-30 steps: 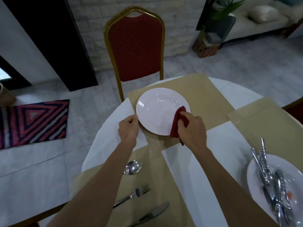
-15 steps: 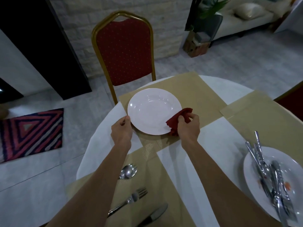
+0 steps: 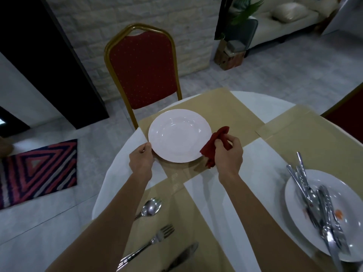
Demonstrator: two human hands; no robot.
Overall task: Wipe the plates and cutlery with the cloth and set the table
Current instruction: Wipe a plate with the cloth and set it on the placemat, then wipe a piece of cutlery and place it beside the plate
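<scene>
Drawn back off the plate's (image 3: 179, 135) centre, the red cloth (image 3: 209, 148) now sits at its right rim. Left grip (image 3: 140, 160) pinches the plate's near-left edge; right grip (image 3: 228, 154), just beyond the plate, is clamped on the cloth. Should the left hold slacken, wiping could skid the plate across the tabletop (image 3: 216, 203).

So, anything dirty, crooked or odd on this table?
Yes: the right plate carries orange smears and a jumbled heap of cutlery. The far plate, held by the left hand, looks clean; the right hand holds the cloth.
</scene>
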